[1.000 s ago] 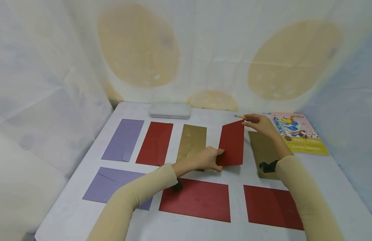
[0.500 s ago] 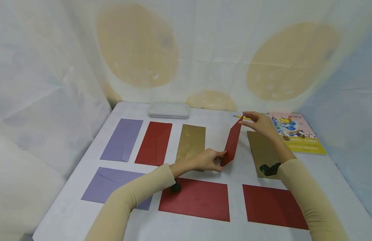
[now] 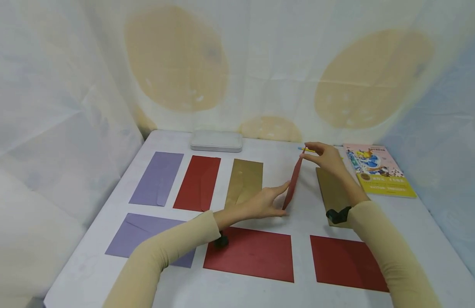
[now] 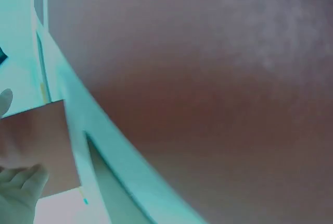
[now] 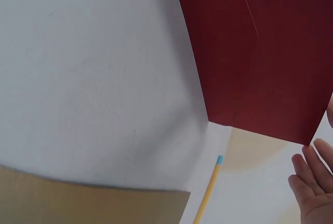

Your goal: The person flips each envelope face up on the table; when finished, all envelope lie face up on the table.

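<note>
A red envelope (image 3: 293,182) stands tilted on its long edge above the white table (image 3: 299,222), seen almost edge-on in the head view. My right hand (image 3: 305,151) pinches its far top corner. My left hand (image 3: 281,199) is at its near lower end, straight fingers (image 3: 280,191) against the left face and thumb under the corner. The right wrist view shows the envelope's flap side (image 5: 250,52) and my right fingers (image 5: 312,187). In the blurred left wrist view, fingers (image 4: 18,195) touch a corner of the envelope (image 4: 39,146).
Flat on the table lie purple (image 3: 157,178), red (image 3: 197,183) and gold (image 3: 245,182) envelopes in a far row, another gold one (image 3: 331,188) under my right arm, and purple (image 3: 145,237) and red ones (image 3: 250,254) (image 3: 346,263) nearer. A white case (image 3: 216,141), pencil (image 5: 208,193) and booklet (image 3: 377,169) sit at the back.
The red envelope has turned from facing me to nearly edge-on, its top swinging left. My left fingers have straightened from a pinch at its lower corner.
</note>
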Motion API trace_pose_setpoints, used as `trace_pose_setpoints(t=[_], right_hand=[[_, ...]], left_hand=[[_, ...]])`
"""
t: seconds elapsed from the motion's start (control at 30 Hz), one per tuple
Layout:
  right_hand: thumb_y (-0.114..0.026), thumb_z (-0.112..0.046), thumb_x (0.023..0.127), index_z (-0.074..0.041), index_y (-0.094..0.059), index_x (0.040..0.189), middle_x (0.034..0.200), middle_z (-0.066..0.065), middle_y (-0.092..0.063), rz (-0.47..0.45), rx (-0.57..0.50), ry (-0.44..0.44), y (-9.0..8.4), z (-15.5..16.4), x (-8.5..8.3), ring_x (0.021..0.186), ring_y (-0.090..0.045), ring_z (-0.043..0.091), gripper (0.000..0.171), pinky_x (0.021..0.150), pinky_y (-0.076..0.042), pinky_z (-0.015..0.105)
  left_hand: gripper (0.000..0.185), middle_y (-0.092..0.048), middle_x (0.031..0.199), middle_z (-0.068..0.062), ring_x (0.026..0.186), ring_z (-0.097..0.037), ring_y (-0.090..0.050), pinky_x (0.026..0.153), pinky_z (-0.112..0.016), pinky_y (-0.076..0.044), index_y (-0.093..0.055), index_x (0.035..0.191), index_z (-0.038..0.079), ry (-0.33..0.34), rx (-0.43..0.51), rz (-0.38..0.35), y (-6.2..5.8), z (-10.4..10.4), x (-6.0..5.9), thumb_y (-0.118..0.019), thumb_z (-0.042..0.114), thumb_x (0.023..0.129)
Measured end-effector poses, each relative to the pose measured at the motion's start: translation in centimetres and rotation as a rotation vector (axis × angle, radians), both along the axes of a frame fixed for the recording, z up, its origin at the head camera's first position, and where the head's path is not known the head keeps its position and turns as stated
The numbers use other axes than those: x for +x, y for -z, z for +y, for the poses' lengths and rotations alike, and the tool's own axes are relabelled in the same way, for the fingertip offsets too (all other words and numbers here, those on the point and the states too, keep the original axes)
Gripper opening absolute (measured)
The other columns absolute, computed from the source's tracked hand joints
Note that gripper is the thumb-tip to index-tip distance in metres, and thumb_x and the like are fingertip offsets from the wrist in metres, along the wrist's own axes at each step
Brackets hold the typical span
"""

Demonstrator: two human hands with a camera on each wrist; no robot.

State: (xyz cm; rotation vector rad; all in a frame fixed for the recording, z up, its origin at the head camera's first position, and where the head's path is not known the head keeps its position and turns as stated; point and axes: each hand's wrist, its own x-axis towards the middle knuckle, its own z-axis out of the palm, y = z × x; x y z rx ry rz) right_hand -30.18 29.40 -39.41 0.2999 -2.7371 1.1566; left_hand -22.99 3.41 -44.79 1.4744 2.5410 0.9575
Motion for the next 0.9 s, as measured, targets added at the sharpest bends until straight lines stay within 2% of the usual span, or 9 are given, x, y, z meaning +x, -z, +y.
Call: trace_pose_setpoints(t=[0.1,0.27,0.53,0.73,0.8,0.9], right_hand=[[-0.073,-0.035,0.086,-0.003,-0.057,0.132,0.13,0.019,-0.058,0.013,-0.005,-0.004,0.0,-0.4,-0.2,0.126,-0.049,0.036,0.058,0.104,-0.037,0.047],[-0.073,-0.038,0.086,-0.003,-0.056,0.133,0.131,0.018,-0.057,0.018,-0.018,0.006,0.1,-1.2,-0.3,0.126,-0.048,0.036,0.061,0.104,-0.038,0.047],[-0.071,-0.041,0.087,-0.005,-0.053,0.138,0.136,0.019,-0.053,0.023,-0.008,0.027,0.5,-1.7,0.0,0.127,-0.047,0.037,0.064,0.102,-0.039,0.048],[-0.068,-0.04,0.089,-0.003,-0.048,0.141,0.138,0.022,-0.05,0.005,0.029,0.007,1.0,-1.4,0.6,0.129,-0.045,0.039,0.067,0.103,-0.038,0.048],[-0.068,-0.037,0.091,0.0,-0.047,0.141,0.139,0.024,-0.048,-0.003,0.04,-0.022,1.3,-1.1,1.0,0.129,-0.044,0.041,0.066,0.103,-0.037,0.049],[-0.067,-0.038,0.091,0.003,-0.047,0.14,0.14,0.024,-0.047,-0.029,0.085,-0.05,1.7,-0.7,1.6,0.129,-0.044,0.042,0.066,0.102,-0.037,0.052]], left_hand=[[0.093,-0.032,0.152,-0.013,0.135,-0.016,-0.037,0.106,-0.02,-0.03,-0.019,0.153,0.001,0.012,0.081,0.05,-0.7,0.0,0.0,-0.077,0.024,0.084],[0.086,-0.034,0.151,-0.015,0.135,-0.019,-0.038,0.106,-0.02,-0.029,-0.025,0.15,-0.003,0.032,0.149,0.125,-1.5,0.0,0.1,-0.077,0.017,0.084],[0.078,-0.044,0.144,-0.015,0.129,-0.02,-0.047,0.102,-0.021,-0.037,-0.035,0.146,-0.004,-0.036,0.086,0.178,-1.3,-0.3,0.3,-0.076,0.023,0.085],[0.081,-0.046,0.143,-0.014,0.125,-0.019,-0.05,0.099,-0.02,-0.04,-0.035,0.146,-0.003,-0.062,0.077,0.167,-1.3,-0.7,0.3,-0.077,0.026,0.084],[0.082,-0.048,0.141,-0.013,0.117,-0.015,-0.057,0.093,-0.018,-0.043,-0.035,0.147,-0.002,-0.078,0.082,0.159,-1.3,-0.9,0.3,-0.078,0.026,0.082],[0.083,-0.058,0.131,-0.016,0.084,-0.01,-0.064,0.076,-0.013,-0.046,-0.037,0.146,-0.001,-0.093,0.102,0.135,-1.4,-1.2,0.3,-0.08,0.025,0.08]])
